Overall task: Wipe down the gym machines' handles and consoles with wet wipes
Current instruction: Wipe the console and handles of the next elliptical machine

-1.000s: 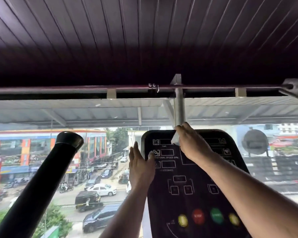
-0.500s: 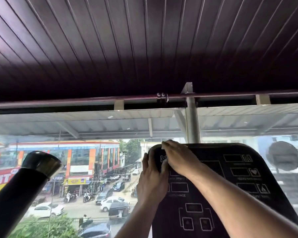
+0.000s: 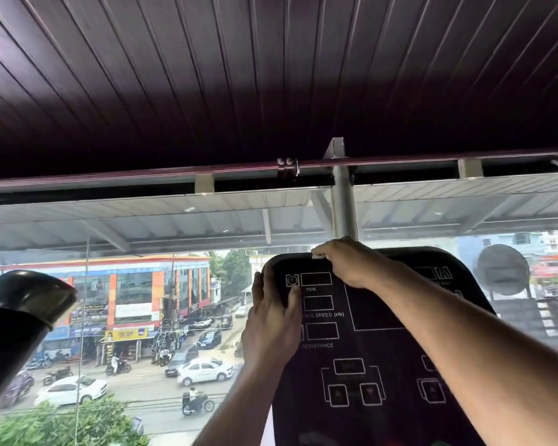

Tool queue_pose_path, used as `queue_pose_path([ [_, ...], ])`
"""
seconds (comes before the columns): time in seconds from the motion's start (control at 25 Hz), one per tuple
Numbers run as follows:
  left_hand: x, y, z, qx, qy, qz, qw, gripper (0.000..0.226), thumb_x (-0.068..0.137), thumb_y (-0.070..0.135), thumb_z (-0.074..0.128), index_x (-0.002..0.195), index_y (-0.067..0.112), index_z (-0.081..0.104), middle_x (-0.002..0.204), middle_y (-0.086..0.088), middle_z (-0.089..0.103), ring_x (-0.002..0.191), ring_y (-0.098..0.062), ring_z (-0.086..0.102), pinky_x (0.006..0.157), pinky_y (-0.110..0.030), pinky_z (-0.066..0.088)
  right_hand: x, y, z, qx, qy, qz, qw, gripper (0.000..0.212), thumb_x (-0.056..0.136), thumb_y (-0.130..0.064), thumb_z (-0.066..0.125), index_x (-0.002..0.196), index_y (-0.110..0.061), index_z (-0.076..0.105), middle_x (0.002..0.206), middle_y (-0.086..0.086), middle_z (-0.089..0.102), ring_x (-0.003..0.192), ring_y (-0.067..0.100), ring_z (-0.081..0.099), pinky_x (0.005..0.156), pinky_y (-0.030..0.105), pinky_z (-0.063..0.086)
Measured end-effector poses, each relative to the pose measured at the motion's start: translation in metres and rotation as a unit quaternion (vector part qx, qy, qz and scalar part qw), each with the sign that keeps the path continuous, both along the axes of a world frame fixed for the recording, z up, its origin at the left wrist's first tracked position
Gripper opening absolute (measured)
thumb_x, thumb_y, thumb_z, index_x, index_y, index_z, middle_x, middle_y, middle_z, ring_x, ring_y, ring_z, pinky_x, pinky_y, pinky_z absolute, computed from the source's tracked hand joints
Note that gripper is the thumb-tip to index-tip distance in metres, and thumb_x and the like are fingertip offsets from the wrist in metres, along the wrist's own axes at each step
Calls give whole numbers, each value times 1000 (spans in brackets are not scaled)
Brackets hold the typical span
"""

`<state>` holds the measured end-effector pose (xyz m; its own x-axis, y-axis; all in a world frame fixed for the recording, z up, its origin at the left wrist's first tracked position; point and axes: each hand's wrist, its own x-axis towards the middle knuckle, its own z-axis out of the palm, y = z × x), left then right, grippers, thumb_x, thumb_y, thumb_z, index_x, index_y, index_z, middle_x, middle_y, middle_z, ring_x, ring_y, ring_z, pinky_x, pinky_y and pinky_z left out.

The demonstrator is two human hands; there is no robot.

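White wipe [image 3: 317, 256] atop black console's [image 3: 368, 333] upper edge.

Left hand [image 3: 273, 323] upright, fingers [image 3: 259, 284] extended; right hand [image 3: 345, 263] palm-down, fingers curled.
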<state>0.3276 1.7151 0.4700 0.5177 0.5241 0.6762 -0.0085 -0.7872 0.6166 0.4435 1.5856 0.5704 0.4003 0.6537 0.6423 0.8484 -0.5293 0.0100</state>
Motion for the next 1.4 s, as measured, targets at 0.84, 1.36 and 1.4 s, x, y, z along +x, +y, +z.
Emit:
queue_pose_path([
  [0.84,8,-6,-6,254,101,100,957,85,97,79,17,165,34,-8,171,3,-23,154,-22,-33,129,-48,0,-10,14,-19,8,-123,-31,992,48,98,-1,47,142,-16,57,123,6,67,117,27,52,103,42,47],
  [1.36,12,-16,-8,366,131,134,911,83,93,77,-10,162,32,-14,168,-2,-30,152,-22,-35,126,-56,-15,5,-21,-1,74,-47,-65,994,18,100,-8,60,108,-8,76,109,17,72,98,32,70,92,43,58],
  [1.4,13,-16,-8,368,135,134,910,83,93,77,-11,163,32,-13,169,-2,-27,154,-22,-31,125,-56,-14,6,-24,-2,85,-50,-75,992,20,99,-6,60,114,-8,74,114,20,71,103,33,69,95,42,57],
])
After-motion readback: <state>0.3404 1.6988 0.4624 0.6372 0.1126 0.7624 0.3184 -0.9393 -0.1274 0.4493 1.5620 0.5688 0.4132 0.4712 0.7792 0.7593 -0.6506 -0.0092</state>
